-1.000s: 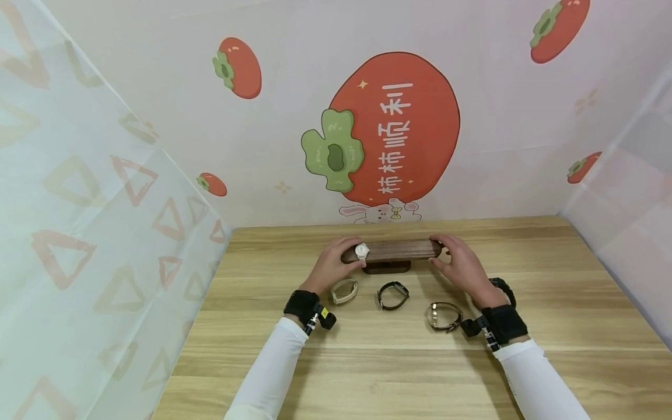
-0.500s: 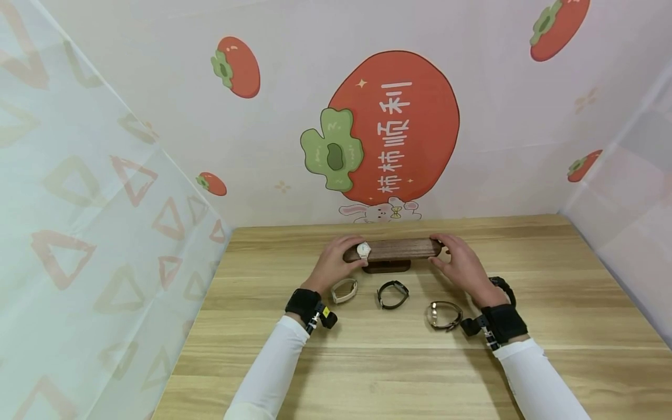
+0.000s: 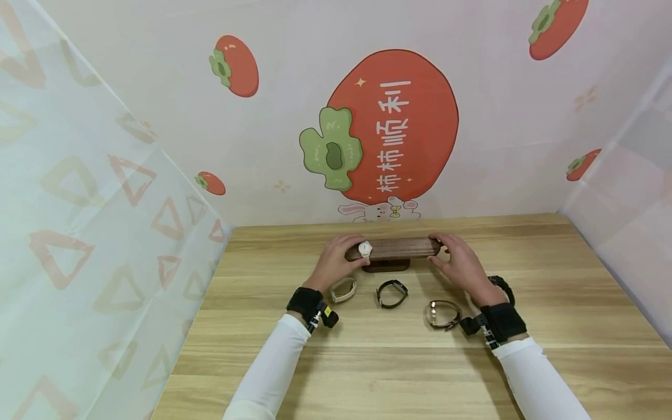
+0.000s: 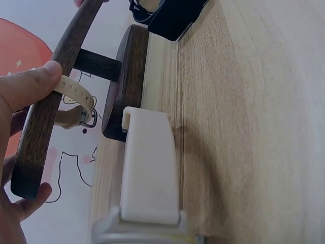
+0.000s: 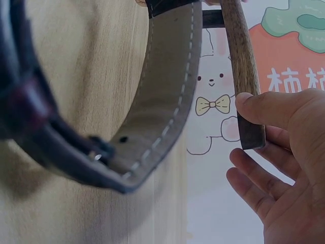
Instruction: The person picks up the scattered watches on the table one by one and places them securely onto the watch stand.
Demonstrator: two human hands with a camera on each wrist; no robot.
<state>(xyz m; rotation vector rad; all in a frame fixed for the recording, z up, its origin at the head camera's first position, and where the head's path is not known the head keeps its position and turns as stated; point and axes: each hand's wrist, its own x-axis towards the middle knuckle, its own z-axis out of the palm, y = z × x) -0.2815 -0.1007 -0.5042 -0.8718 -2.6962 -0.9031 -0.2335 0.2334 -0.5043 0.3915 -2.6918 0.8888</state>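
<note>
A dark wooden watch stand [image 3: 404,249] stands at the back of the table, its bar level above a small base. My left hand [image 3: 333,263] pinches a pale-strapped watch [image 3: 365,250] round the left part of the bar. In the left wrist view the thumb [image 4: 38,81] presses the holed strap [image 4: 76,92] against the bar, and its buckle hangs loose behind. My right hand [image 3: 463,269] grips the bar's right end; in the right wrist view its thumb [image 5: 254,108] lies on the wood, the other fingers behind.
In front of the stand lie a white-strapped watch [image 3: 343,290], a black watch [image 3: 392,294] and a gold-cased watch with a dark strap [image 3: 444,315]. Another black watch [image 3: 504,290] sits partly hidden behind the right wrist. A printed wall rises behind the table [image 3: 367,373].
My left hand and the pale-strapped watch have slid slightly right along the bar. The right hand stays at the bar's right end.
</note>
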